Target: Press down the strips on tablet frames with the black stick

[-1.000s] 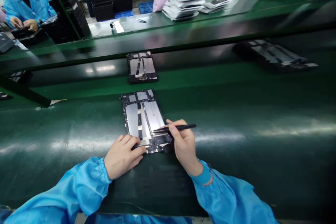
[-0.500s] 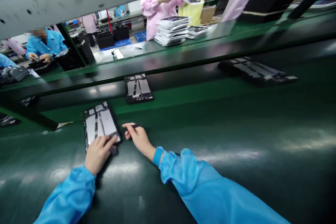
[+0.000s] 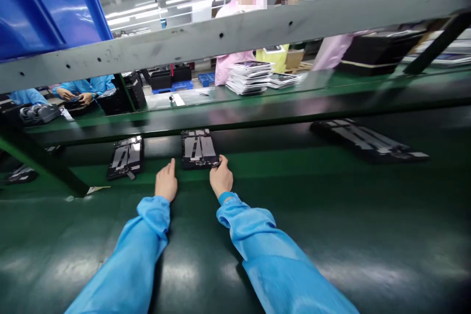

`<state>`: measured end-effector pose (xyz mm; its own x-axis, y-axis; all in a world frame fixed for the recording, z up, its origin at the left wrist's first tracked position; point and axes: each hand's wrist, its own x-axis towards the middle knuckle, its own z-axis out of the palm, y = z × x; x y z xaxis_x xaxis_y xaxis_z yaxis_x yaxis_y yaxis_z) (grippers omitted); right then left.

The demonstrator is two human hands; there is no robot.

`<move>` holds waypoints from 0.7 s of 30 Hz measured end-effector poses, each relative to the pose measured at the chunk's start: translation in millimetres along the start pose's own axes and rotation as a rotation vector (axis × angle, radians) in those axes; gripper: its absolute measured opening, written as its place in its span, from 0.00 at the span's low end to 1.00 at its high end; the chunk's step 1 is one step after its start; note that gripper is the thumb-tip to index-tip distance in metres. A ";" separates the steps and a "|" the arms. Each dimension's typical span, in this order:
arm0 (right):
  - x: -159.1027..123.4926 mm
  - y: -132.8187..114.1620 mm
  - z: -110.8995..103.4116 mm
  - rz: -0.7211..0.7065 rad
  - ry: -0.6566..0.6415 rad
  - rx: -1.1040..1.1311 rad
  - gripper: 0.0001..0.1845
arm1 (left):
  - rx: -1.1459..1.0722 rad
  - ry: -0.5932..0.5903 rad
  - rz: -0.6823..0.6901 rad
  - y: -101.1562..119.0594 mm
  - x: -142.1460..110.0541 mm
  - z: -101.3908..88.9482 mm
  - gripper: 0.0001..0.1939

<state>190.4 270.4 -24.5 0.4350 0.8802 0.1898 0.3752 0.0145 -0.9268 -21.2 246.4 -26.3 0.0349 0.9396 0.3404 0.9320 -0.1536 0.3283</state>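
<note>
An opened tablet, its silver battery panels and dark frame showing, lies on the green belt in front of me. My right hand is at its lower right corner, fingers pinched round a slim black tool that is mostly hidden. Just left of that tablet, apart from it, my left hand is held over the belt with the index finger stretched out and nothing in it. Further left lies a second opened tablet with a small dark tab at its lower edge.
More opened tablets lie on the belt to the right and far left. A green post stands at left. Across the ledge are stacked white-edged tablets and co-workers. A grey rail and blue bin hang above.
The tablet under my left hand now lies further back on the belt, released. Both hands have moved forward, the right one to the middle tablet. My view has tilted up.
</note>
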 end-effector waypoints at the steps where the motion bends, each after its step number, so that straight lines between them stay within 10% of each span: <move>1: 1.3 -0.2 1.7 0.002 -0.007 0.001 0.23 | -0.052 -0.016 0.000 11.5 2.3 8.8 0.36; 9: -21.2 7.6 -44.8 -0.027 -0.081 0.245 0.27 | -0.444 -0.027 -0.186 35.5 -29.9 -3.3 0.28; 15: -96.6 31.4 -151.2 -0.003 -0.469 0.339 0.32 | -0.617 -0.391 -0.106 39.9 -137.1 -51.8 0.32; 21: -152.3 38.6 -228.1 -0.122 -0.860 -0.094 0.42 | -0.348 -0.532 0.125 49.9 -223.6 -82.6 0.48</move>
<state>325.4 28.6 -15.4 -0.3666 0.9285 -0.0595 0.4614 0.1259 -0.8782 -12.2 3.4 -13.3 0.3933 0.9175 -0.0589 0.7406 -0.2782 0.6116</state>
